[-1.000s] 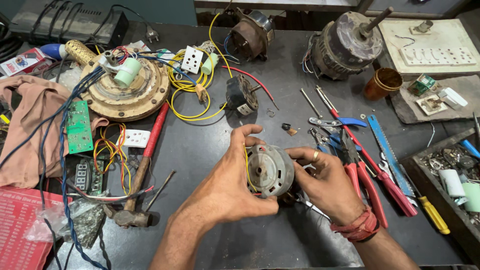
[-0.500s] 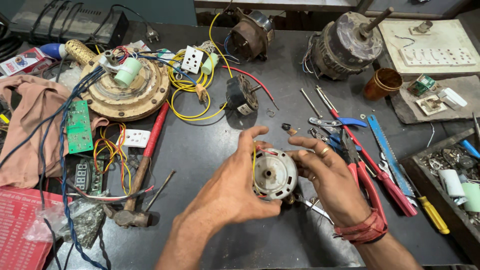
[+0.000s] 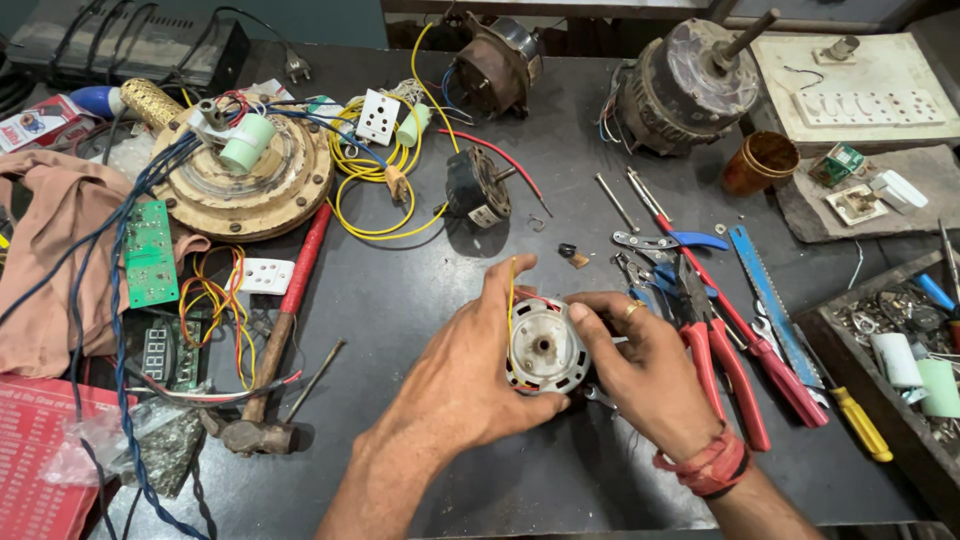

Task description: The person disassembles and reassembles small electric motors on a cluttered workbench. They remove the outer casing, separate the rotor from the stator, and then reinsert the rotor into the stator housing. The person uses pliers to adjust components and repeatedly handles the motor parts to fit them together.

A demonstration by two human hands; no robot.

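1. Both hands were wrapped around a small round silver metal motor housing [image 3: 543, 348], held just above the dark, scuffed surface [image 3: 420, 300] near its front middle. Its flat round face pointed up at the camera, with a dark hole in the centre.
2. The left hand [image 3: 470, 380] cupped the housing from the left, thumb curled under the lower edge and fingers up along the side. A thin yellow wire [image 3: 511, 290] stuck up past those fingers.
3. The right hand [image 3: 650, 375] gripped from the right, thumb pressed on the top rim, a ring on one finger and a red thread band on the wrist.
4. Just right of that hand lay red-handled pliers [image 3: 735, 375], a blue flat saw blade [image 3: 772, 300] and a yellow-handled screwdriver [image 3: 860, 425].
5. On the left was a worn hammer with a wooden handle wrapped in red [image 3: 285, 320], a green circuit board [image 3: 150, 252] and a big rusty tan disc-shaped fan motor [image 3: 250, 185] with looped yellow wiring beside it.
6. Further back sat a small black motor [image 3: 472, 190], a bulky grey motor with a steel shaft [image 3: 690, 85] and a brown ribbed cup [image 3: 760, 162].
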